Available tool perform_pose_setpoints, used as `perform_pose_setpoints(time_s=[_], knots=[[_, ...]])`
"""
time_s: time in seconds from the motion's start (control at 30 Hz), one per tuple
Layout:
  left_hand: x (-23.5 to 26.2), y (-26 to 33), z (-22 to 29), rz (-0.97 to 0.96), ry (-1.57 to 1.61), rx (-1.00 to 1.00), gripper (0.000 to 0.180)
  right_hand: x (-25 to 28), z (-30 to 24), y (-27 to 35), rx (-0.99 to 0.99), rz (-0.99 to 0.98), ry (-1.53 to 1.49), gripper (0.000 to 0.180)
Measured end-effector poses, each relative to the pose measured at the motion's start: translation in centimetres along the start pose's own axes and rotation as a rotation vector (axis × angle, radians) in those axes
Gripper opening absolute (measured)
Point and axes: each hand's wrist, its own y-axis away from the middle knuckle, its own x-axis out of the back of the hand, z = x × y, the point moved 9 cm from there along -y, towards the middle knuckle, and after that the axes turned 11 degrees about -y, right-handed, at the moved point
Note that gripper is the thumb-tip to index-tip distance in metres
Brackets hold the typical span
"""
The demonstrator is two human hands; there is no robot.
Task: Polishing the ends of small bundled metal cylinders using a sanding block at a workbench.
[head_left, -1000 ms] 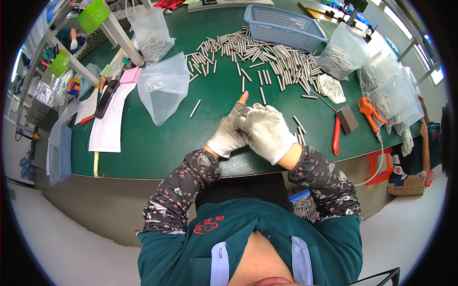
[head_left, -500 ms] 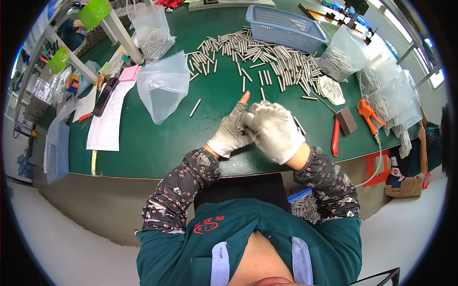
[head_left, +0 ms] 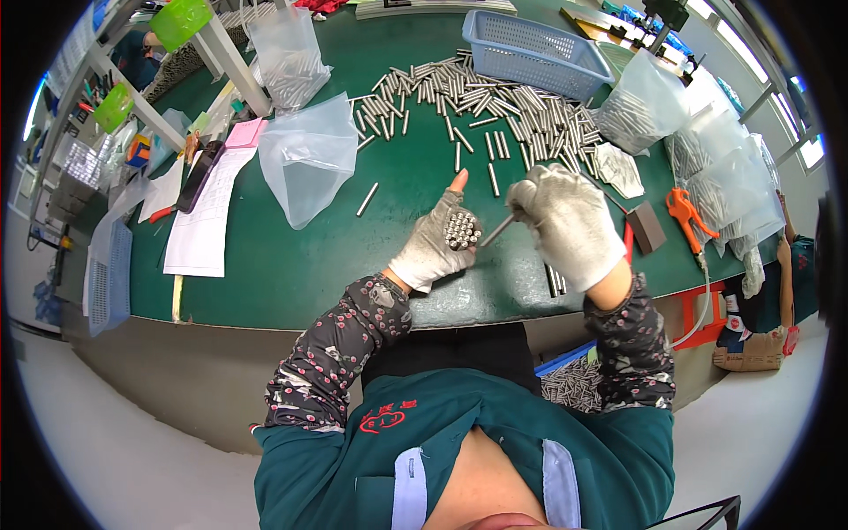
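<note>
My gloved left hand (head_left: 433,243) is wrapped round a bundle of metal pins (head_left: 462,230), their round ends facing up, with the bare thumb sticking up. To its right, my gloved right hand (head_left: 570,221) pinches a single metal pin (head_left: 499,231), held at a slant with its lower end close to the bundle. A few loose pins (head_left: 555,281) lie on the table beneath and beside my right hand. Beyond both hands spreads a large heap of pins (head_left: 539,119), with one stray pin (head_left: 367,200) lying to the left.
On the green table (head_left: 291,274) are a blue basket (head_left: 534,57), an empty clear bag (head_left: 305,159), filled bags (head_left: 640,106), a crumpled white cloth (head_left: 618,170), a brown block (head_left: 646,228), an orange air gun (head_left: 687,216), paper sheets (head_left: 199,234) and a phone (head_left: 200,177). Below sits a bin of pins (head_left: 574,384).
My right hand has moved right, away from my left hand, and now shows a single pin in its fingers. The bundle in my left hand has come into sight.
</note>
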Motion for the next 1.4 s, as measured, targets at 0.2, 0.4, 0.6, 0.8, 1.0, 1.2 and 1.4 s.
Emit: perform_pose_setpoints(time_s=[0.2,0.4,0.6,0.8,1.0,1.2,1.4], knots=[[0.2,-0.1,-0.2,0.018,-0.068,-0.013,0.096,-6.4,3.7,3.5,0.029,-0.537,0.046,0.007],[0.1,-0.1,-0.4,0.015,-0.041,-0.018,0.097,-7.5,5.5,3.4,-0.078,-0.48,-0.093,0.012],[0.1,0.1,-0.1,0.025,-0.058,-0.009,0.099,-5.2,2.1,1.2,0.01,-0.162,-0.279,0.009],[0.1,-0.2,-0.4,0.001,0.032,-0.036,0.105,-4.5,-1.7,-0.8,0.108,0.014,-0.397,0.014],[-0.2,-0.1,0.2,0.017,0.11,0.016,0.109,-4.3,0.2,-1.4,-0.011,0.107,-0.383,0.009],[0.3,0.0,0.1,0.041,-0.098,-0.044,0.105,-6.4,3.7,-0.1,-0.216,-0.009,-0.506,0.013],[0.5,0.0,-0.3,0.06,-0.116,-0.029,0.103,-7.4,3.9,0.1,-0.279,-0.082,-0.58,0.014]])
